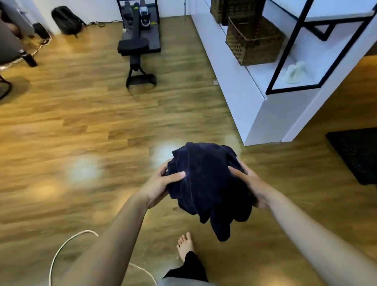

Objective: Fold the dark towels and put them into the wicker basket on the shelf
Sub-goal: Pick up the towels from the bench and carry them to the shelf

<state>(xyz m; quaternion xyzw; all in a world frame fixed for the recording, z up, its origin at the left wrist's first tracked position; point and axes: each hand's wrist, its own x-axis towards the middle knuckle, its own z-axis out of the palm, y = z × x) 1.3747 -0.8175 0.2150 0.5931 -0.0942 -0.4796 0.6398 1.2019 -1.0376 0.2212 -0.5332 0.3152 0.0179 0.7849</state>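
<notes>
Head view: both hands are up in front of the body, cradling a dark towel bundle (207,185) above the wood floor (95,126). The left hand (161,183) clasps its left side, thumb laid over the top; the right hand (248,183) grips the right side. It looks soft, light and floppy, folds drooping below, so support underneath seems wise. The wicker basket (254,43) waits on the white shelf (264,73), upper right, well apart.
</notes>
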